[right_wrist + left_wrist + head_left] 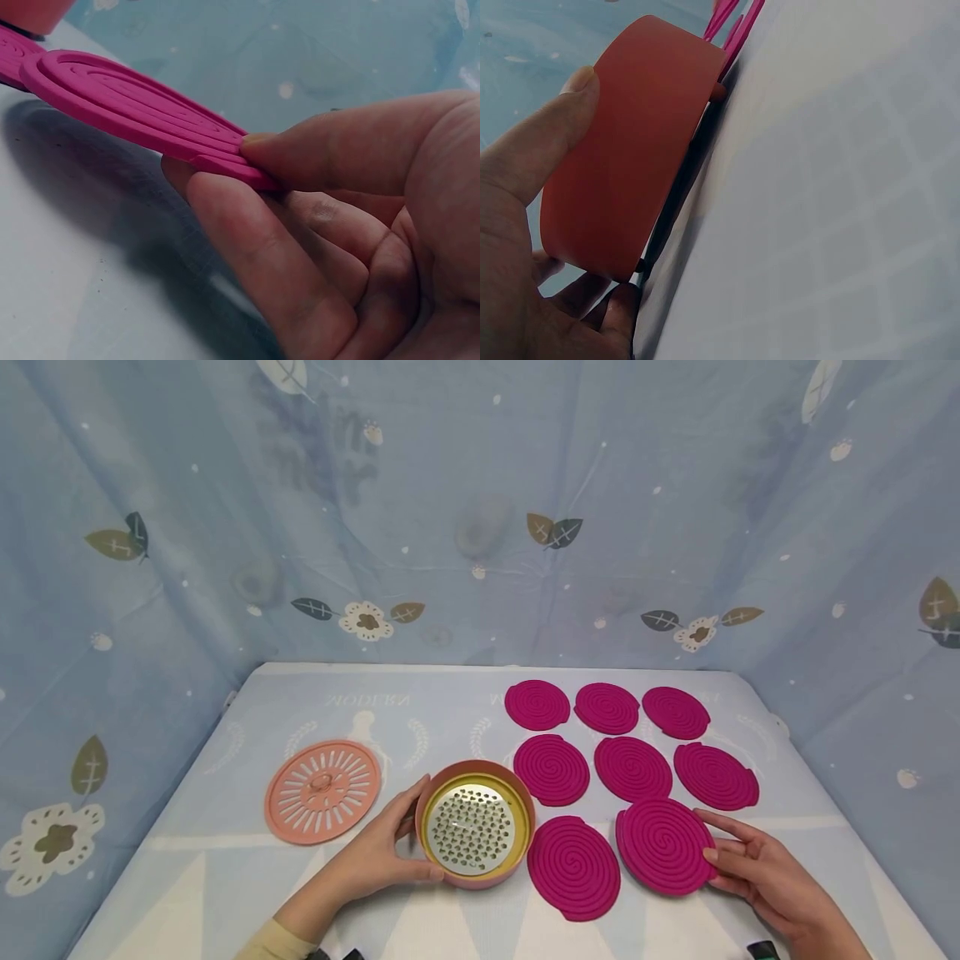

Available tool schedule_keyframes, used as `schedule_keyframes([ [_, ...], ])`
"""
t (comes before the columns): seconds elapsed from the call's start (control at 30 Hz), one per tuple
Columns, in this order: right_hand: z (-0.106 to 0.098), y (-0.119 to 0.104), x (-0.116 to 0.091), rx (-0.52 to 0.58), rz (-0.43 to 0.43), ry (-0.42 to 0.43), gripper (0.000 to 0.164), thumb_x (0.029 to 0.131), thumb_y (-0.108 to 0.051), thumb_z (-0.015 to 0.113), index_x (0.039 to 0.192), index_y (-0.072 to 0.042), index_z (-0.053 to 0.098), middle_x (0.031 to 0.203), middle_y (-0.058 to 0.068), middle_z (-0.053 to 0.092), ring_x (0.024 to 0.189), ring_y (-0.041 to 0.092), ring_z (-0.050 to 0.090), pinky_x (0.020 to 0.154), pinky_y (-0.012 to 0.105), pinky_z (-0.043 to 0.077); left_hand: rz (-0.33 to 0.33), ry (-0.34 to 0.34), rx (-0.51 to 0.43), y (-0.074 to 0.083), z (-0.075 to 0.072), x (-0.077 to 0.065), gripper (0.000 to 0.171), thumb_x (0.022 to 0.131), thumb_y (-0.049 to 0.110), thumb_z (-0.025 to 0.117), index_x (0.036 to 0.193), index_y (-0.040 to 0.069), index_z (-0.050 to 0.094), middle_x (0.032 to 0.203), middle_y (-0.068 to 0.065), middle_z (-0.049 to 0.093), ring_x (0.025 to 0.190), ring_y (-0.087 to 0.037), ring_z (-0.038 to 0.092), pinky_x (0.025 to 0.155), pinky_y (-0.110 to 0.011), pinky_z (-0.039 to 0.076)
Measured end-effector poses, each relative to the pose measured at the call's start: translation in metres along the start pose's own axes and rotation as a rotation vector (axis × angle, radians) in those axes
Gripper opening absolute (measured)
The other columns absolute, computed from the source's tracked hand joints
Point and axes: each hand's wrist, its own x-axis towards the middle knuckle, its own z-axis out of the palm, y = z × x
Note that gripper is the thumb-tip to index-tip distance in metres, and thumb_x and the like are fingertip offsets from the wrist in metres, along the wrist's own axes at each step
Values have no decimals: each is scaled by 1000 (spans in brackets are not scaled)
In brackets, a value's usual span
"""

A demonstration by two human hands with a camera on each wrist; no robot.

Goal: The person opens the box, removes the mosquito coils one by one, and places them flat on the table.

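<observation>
My left hand (375, 856) grips the side of a round, pinkish-red container (483, 883). Inside it sits a yellow ring (522, 821) around a metal grater plate (471, 831) with many small holes. In the left wrist view, the thumb lies along the container's wall (634, 150) and the other fingers reach under its lower edge. My right hand (765, 881) pinches the right edge of a magenta spiral coaster (663, 846) between thumb and fingers. The right wrist view shows this coaster (142, 105) tilted above the table, a shadow below it.
Several more magenta coasters, such as the near one (573, 867) and the middle one (632, 768), lie flat in rows on the table's right half. A salmon-coloured slotted disc (322, 792) lies left of the container. Patterned blue cloth (480, 510) rises behind and beside the table.
</observation>
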Motion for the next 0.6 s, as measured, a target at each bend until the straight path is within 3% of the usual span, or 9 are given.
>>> schedule_keyframes([
  [0.3, -3, 1, -2, 44, -7, -106, 49, 102, 3, 46, 134, -32, 61, 113, 7, 71, 90, 15, 70, 83, 33, 59, 13, -1, 2, -1, -1, -1, 123, 65, 42, 93, 160, 20, 17, 161, 6, 21, 143, -10, 27, 114, -27, 33],
  [0.6, -6, -3, -1, -5, 75, -56, 46, 101, -2, 52, 127, -38, 63, 113, 7, 70, 92, 15, 69, 84, 34, 59, 12, -6, -1, -2, -1, 0, 122, 67, 41, 92, 160, 20, 16, 160, 7, 21, 143, -10, 26, 115, -29, 32],
])
